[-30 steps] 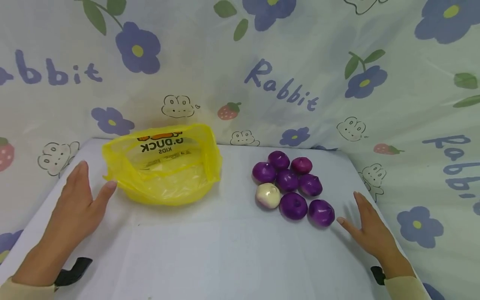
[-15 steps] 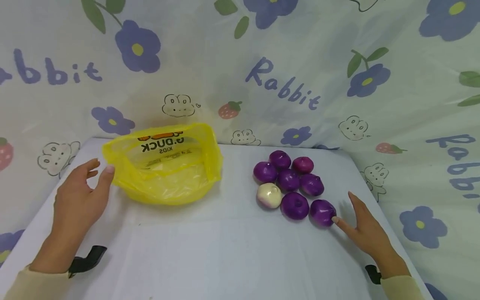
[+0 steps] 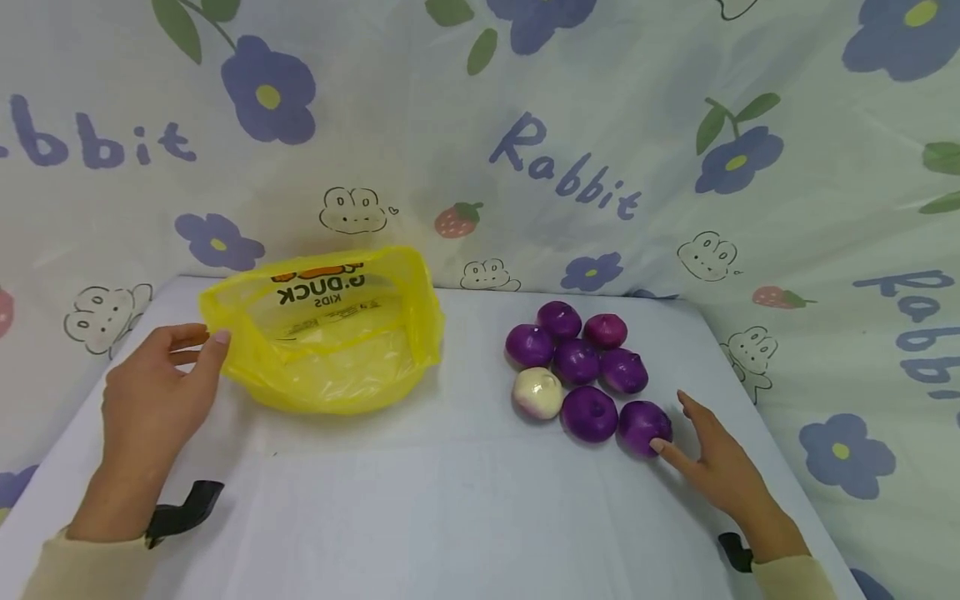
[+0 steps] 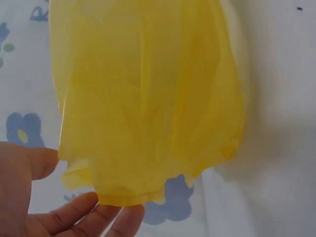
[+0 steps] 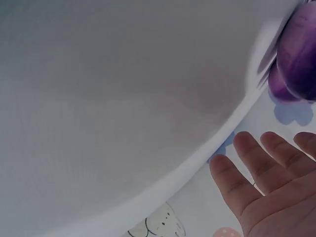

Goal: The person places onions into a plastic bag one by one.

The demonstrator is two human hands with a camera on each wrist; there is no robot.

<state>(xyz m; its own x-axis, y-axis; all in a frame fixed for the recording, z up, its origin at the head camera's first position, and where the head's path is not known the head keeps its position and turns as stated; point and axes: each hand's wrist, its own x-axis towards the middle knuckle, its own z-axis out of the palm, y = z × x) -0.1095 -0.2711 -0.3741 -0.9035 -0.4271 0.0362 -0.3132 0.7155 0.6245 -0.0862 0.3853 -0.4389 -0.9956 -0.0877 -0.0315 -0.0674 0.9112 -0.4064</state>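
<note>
A yellow plastic bag (image 3: 337, 392) printed with G.DUCK KIDS stands with its mouth spread wide on the left half of the table. My left hand (image 3: 153, 392) is at the bag's left edge, thumb and fingers parted; in the left wrist view its fingertips (image 4: 89, 198) are right at the rim. On the right lies a cluster of several purple onions (image 3: 589, 414), and one whitish onion (image 3: 537, 393) among them. Beside the nearest right onion (image 3: 643, 428) is my right hand (image 3: 720, 468), fingers straight and holding nothing, its thumb overlapping that onion in the head view.
A white cloth covers the table (image 3: 450, 508). Behind and to the sides hangs a pale curtain (image 3: 420, 125) with blue flowers, rabbits and strawberries. Each wrist wears a black strap-like device (image 3: 183, 510).
My left hand has come closer to the bag's left edge, its fingers bending. My right hand has moved left, up to the nearest right onion. Bag and onions stay in place.
</note>
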